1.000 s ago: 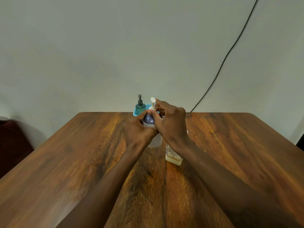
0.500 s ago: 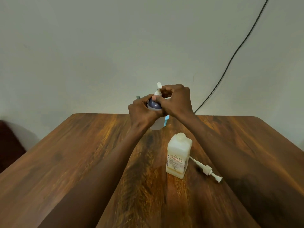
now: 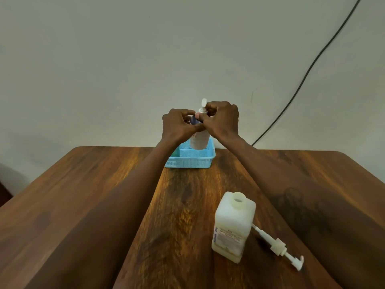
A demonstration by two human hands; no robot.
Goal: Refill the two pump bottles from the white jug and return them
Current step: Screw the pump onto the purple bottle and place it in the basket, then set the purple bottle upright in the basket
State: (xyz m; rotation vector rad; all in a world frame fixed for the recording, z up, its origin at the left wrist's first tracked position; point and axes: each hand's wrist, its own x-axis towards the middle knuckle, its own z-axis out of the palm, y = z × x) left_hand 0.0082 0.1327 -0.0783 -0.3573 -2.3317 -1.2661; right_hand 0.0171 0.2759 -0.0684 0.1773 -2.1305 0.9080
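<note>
Head view is showing your two hands meeting on one white pump bottle (image 3: pixel 199 140) at the far middle of the table (image 3: pixel 83 205), its base showing against the far right corner of the one blue basket (image 3: pixel 189 162). Your left hand (image 3: pixel 179 124) is curling its fingers round the bottle's shoulder and your right hand (image 3: pixel 223 119) is pinching the pump collar. One white jug (image 3: pixel 233 224) is standing uncapped, near and right, with one loose pump (image 3: pixel 278 247) lying just right of it.
</note>
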